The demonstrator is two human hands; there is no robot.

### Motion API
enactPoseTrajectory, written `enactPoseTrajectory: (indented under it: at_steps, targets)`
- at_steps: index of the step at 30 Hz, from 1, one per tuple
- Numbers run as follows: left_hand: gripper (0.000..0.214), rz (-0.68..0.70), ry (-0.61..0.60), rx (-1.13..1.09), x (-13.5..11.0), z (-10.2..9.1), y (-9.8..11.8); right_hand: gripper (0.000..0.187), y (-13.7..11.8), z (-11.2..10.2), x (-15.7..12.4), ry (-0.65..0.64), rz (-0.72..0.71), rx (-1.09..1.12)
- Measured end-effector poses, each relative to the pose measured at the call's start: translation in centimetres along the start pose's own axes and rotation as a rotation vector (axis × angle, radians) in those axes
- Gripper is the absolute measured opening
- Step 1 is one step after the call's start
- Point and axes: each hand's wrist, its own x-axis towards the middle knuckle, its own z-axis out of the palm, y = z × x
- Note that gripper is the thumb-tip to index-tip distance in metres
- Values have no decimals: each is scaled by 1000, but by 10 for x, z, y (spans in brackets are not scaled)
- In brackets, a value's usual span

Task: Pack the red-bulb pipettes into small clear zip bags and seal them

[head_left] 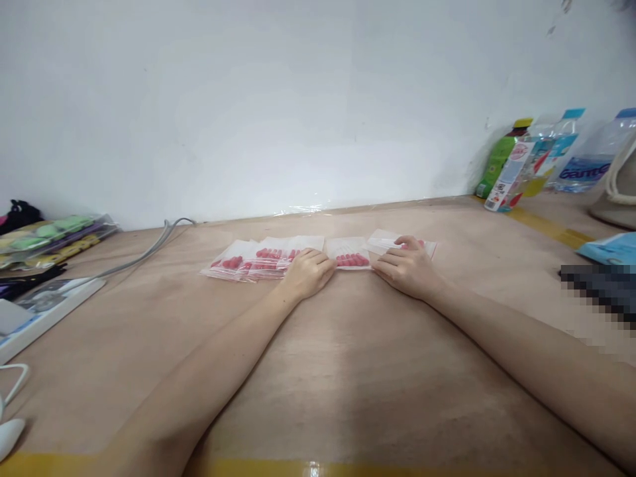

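A small clear plastic bag (350,246) with a row of red pieces inside lies flat on the table between my hands. My left hand (311,273) is closed at its lower left corner, fingers curled together. At the lower right corner my right hand (406,270) is closed, fingertips pressed together on the bag's edge and one finger bent up. Another bag (380,240) lies partly hidden behind the right hand. Left of my left hand, several overlapping bags (233,255) hold similar red pieces. What exactly the pieces are is too small to tell.
A white power strip (64,305) with a grey cable (149,248) is at left, below a packet of green items (54,232). Drink bottles (501,156) and a carton (511,175) stand at the back right. A blue packet (611,248) lies at the right. The white wall (308,106) closes the back.
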Motion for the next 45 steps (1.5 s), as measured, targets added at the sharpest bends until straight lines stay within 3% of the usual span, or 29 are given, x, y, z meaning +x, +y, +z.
enactPoseTrajectory:
  at_steps: [9,18,23,28,33,45]
  targets:
    - [22,67,-7,-17,-3,-3,-5,32,2,-1,2,-104,28,69]
    - [19,42,7,-74,0,-3,-2,27,0,-3,6,-113,59,123]
    - [15,-13,23,-115,10,8,9,25,-6,0,11,-117,78,183]
    - [18,34,26,-101,23,22,18,22,-11,7,12,-115,164,263]
    - [20,42,-1,-103,28,23,19,22,-13,10,12,-118,203,292]
    - [20,71,-38,-92,29,19,16,23,-12,3,14,-89,119,218]
